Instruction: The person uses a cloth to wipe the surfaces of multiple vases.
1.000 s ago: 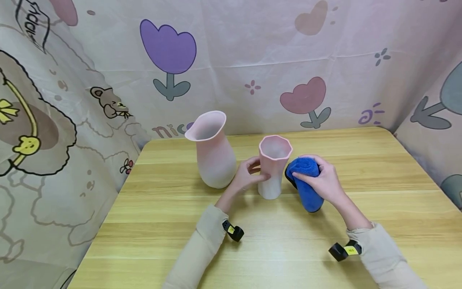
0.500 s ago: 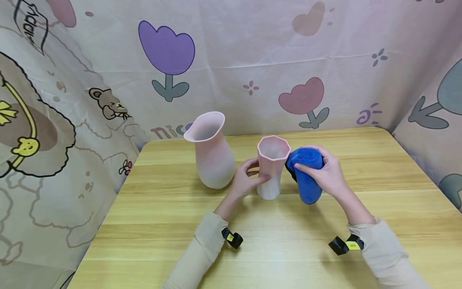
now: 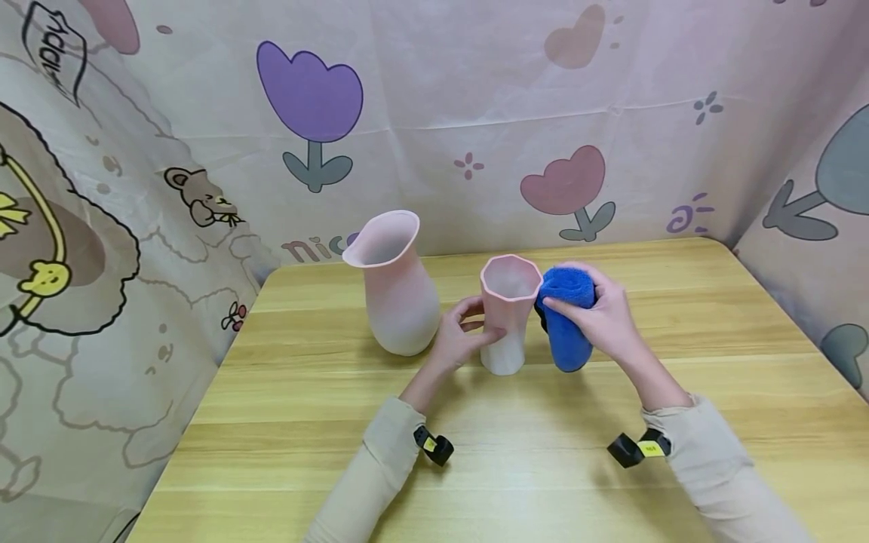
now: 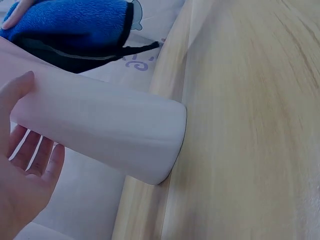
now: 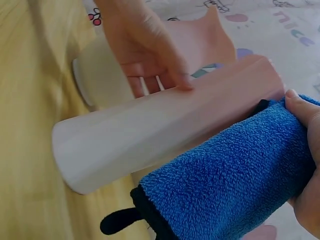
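A slim vase [image 3: 504, 347], pink at its faceted rim and fading to white below, stands upright on the wooden table. My left hand [image 3: 456, 338] holds it from the left side, thumb on the front and fingers behind, as the left wrist view also shows. In my right hand [image 3: 609, 320] is a rolled blue towel [image 3: 570, 335] with black edging, gripped near its upper end. The towel sits against or very near the vase's right side, close to the rim; actual contact is hard to tell. A black loop [image 5: 120, 220] hangs from the towel's lower end.
A larger pink-and-white vase [image 3: 402, 305] with a flared, spouted mouth stands to the left, just beyond my left hand. The wooden table [image 3: 285, 422] reaches back to a printed cloth backdrop [image 3: 434, 113] that also covers both sides.
My right hand has brought the towel up and left, closer to the slim vase's rim. The left hand keeps its hold, and both vases stay where they stood.
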{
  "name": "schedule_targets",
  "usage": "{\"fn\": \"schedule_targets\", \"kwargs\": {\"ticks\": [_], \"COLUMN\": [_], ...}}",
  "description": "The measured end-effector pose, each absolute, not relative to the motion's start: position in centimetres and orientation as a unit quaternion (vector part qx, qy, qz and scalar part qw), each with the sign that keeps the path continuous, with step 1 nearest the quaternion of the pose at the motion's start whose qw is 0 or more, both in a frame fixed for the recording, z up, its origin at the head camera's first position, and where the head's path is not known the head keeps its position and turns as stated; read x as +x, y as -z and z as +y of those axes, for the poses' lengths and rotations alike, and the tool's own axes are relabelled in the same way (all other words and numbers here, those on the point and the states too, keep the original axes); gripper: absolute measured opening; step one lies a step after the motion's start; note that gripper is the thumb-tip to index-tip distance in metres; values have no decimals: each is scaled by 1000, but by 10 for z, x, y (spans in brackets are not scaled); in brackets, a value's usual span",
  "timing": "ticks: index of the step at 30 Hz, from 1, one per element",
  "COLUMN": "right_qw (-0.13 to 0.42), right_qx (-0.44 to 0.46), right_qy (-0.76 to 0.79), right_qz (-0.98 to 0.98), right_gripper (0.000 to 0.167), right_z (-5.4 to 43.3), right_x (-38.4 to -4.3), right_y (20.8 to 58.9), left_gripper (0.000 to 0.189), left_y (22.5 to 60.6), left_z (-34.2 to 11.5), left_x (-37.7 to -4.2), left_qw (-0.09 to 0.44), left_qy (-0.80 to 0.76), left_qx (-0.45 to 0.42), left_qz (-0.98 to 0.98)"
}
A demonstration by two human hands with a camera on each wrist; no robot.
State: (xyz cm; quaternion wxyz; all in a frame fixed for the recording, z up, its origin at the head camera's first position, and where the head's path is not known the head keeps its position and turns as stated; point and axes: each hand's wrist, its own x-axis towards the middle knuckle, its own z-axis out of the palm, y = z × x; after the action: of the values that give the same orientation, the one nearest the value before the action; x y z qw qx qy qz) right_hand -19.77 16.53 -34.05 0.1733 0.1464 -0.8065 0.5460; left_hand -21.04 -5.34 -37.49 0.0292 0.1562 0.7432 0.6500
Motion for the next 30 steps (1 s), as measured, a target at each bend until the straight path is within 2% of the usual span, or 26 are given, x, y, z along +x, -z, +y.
{"fn": "schedule_targets", "kwargs": {"ticks": [11,30], "right_qw": [85,17], "right_qx": [150,184], "right_qy": [-527,-441], "right_qz": [-832,-878], "right_gripper": [48,52], "right_z": [164,165], "right_x": [-204,-212], "right_y": [367,386], "left_gripper": [55,54], "left_y": [376,377], "left_z": [-55,-55], "left_x": [-212,-213], "left_qw": [41,38], "left_qy": [-651,-648], "left_qx": [160,172], "left_qz": [741,741]}}
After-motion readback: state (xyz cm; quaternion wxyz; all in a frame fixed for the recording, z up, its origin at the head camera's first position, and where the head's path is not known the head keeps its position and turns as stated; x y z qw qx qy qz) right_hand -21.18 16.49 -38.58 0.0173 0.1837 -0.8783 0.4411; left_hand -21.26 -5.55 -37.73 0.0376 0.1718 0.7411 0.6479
